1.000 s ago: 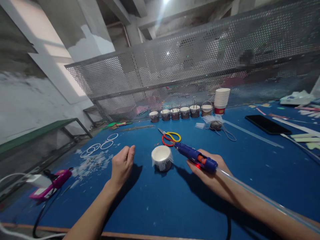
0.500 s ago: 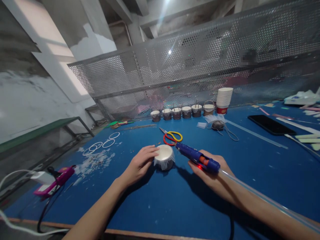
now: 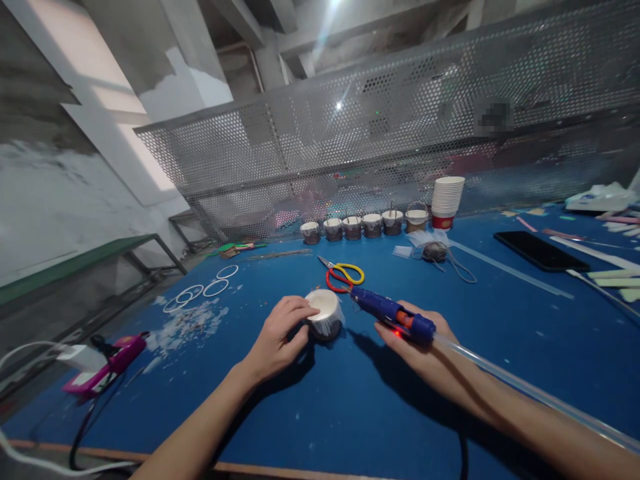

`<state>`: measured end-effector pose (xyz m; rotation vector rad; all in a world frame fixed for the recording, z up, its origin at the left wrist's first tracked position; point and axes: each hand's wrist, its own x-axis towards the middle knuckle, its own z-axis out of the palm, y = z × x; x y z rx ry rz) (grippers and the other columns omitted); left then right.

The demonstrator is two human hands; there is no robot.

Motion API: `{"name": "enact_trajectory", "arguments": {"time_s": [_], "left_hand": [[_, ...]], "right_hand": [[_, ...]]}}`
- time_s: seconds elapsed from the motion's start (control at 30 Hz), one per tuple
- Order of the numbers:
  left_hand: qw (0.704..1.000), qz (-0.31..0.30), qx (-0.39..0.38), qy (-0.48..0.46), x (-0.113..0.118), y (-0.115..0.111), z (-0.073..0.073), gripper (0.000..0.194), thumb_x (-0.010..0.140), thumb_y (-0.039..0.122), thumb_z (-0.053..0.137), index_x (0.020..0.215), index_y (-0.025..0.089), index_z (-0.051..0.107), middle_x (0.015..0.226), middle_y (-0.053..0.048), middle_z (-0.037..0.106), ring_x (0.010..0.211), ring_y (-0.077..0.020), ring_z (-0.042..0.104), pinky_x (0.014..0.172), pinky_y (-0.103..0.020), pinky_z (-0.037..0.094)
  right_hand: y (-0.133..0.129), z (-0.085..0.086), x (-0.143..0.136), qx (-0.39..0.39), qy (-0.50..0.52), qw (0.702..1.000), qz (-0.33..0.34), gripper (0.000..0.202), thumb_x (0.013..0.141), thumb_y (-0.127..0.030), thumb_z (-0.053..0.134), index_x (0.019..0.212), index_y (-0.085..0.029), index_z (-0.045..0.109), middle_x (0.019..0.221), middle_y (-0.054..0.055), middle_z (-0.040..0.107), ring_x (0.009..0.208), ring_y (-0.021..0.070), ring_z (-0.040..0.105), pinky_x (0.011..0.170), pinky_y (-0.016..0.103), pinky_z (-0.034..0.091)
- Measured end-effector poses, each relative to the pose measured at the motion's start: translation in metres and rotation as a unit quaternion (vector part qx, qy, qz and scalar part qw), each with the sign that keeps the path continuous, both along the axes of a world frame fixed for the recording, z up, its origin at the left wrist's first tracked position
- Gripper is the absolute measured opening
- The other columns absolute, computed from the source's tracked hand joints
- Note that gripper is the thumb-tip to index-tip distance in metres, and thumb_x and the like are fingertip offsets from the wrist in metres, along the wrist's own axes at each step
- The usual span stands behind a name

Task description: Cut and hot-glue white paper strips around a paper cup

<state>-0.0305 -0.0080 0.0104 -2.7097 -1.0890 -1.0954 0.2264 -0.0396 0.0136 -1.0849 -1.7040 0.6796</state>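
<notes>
Just on the near side of the red-and-yellow scissors, on the blue table, a small cup stands, seemingly tipped a little toward the left hand, its pale mouth upward. That hand, to the near left of the scissors, is curled partway, fingers over the rim and thumb at the outer side, so it appears to have light hold of the cup. To the near right of the scissors, the right hand is closed around a blue glue gun, a clear glue stick trailing from its back; the nozzle points toward the scissors' handles, just beside the cup but apart from it. The cup looks part-made: a dark lower wall and whitish fringed covering are on, yet no upright piece or loop shows, and whether the covering is stuck down cannot be told. Beyond the scissors, six similar cups stand in a row, probably further along, since several bear thin upright pieces and the rightmost a loop. Loose supplies seem unused: a cup stack and grey cord beyond and right of the scissors, white rings to their left.
</notes>
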Motion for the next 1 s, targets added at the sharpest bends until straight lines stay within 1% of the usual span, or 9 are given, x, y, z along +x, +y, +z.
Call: {"name": "enact_trajectory", "arguments": {"time_s": [0.2,0.33,0.47,0.57,0.63,0.7,0.8,0.9,1.0], "left_hand": [[0.998,0.045,-0.006,-0.049,-0.005,-0.001,0.003,0.025,0.087,0.017,0.042,0.096,0.020,0.065,0.096,-0.010,0.070,0.097,-0.0214,0.063,0.087,-0.038,0.052],[0.981,0.147,-0.010,-0.130,-0.009,-0.001,0.004,0.023,0.092,0.026,0.039,0.082,0.021,0.059,0.079,-0.004,0.065,0.079,-0.0173,0.062,0.074,-0.030,0.052],[0.950,0.211,-0.012,-0.230,-0.016,-0.003,0.005,0.035,0.094,0.033,0.035,0.063,0.022,0.046,0.059,0.002,0.051,0.062,-0.0149,0.057,0.065,-0.028,0.049],[0.940,0.246,-0.015,-0.236,-0.020,-0.002,0.009,0.039,0.093,0.036,0.037,0.057,0.023,0.042,0.052,0.003,0.047,0.055,-0.0141,0.054,0.062,-0.028,0.048],[0.941,0.261,-0.022,-0.216,-0.018,-0.001,0.013,0.032,0.089,0.036,0.044,0.060,0.022,0.046,0.055,0.003,0.051,0.056,-0.0137,0.055,0.062,-0.027,0.047],[0.945,0.250,-0.030,-0.208,-0.012,0.000,0.017,0.016,0.083,0.034,0.052,0.075,0.021,0.053,0.066,0.001,0.059,0.063,-0.0143,0.059,0.064,-0.027,0.049],[0.966,0.196,-0.058,-0.158,0.002,-0.002,0.024,0.019,0.081,0.031,0.054,0.096,0.020,0.058,0.086,-0.004,0.067,0.077,-0.0170,0.064,0.070,-0.030,0.052],[0.987,0.133,-0.088,-0.031,0.018,-0.006,0.027,0.018,0.086,0.030,0.049,0.088,0.021,0.064,0.088,-0.006,0.071,0.081,-0.0194,0.065,0.076,-0.034,0.050],[0.987,0.111,-0.106,0.048,0.028,-0.010,0.025,0.020,0.086,0.029,0.048,0.086,0.022,0.067,0.084,-0.004,0.073,0.080,-0.0204,0.064,0.081,-0.037,0.048]], "right_hand": [[0.001,-0.004,-0.001,-0.021,0.006,1.000,-0.007,0.022,0.079,-0.034,0.054,0.063,-0.022,0.047,0.053,-0.004,0.049,0.047,0.0110,0.042,0.047,0.023,0.035],[0.003,-0.007,-0.001,-0.024,0.013,1.000,-0.006,0.021,0.080,-0.034,0.055,0.064,-0.021,0.048,0.055,-0.004,0.049,0.049,0.0109,0.042,0.049,0.023,0.036],[0.003,-0.009,-0.001,-0.037,0.025,0.999,0.004,0.021,0.079,-0.034,0.054,0.064,-0.021,0.046,0.055,-0.005,0.047,0.050,0.0107,0.040,0.048,0.023,0.036],[0.003,-0.008,-0.001,-0.043,0.026,0.999,0.012,0.022,0.079,-0.034,0.055,0.064,-0.022,0.045,0.054,-0.005,0.045,0.049,0.0104,0.038,0.047,0.023,0.034],[0.003,-0.008,-0.002,-0.042,0.025,0.999,0.015,0.022,0.079,-0.034,0.055,0.064,-0.022,0.044,0.054,-0.006,0.044,0.050,0.0101,0.036,0.048,0.023,0.034],[0.003,-0.008,-0.002,-0.038,0.027,0.999,0.017,0.023,0.080,-0.033,0.054,0.063,-0.022,0.043,0.054,-0.006,0.043,0.049,0.0099,0.036,0.048,0.023,0.033],[0.003,-0.007,-0.002,-0.030,0.032,0.999,0.019,0.023,0.079,-0.032,0.055,0.062,-0.022,0.043,0.054,-0.006,0.044,0.049,0.0098,0.036,0.047,0.023,0.033],[0.002,-0.006,-0.003,-0.020,0.032,0.999,0.017,0.022,0.079,-0.031,0.054,0.062,-0.022,0.043,0.053,-0.006,0.044,0.048,0.0099,0.036,0.046,0.023,0.033],[0.001,-0.004,-0.002,-0.011,0.022,1.000,0.012,0.021,0.079,-0.031,0.053,0.062,-0.022,0.043,0.053,-0.005,0.046,0.048,0.0102,0.039,0.046,0.023,0.033]]}}
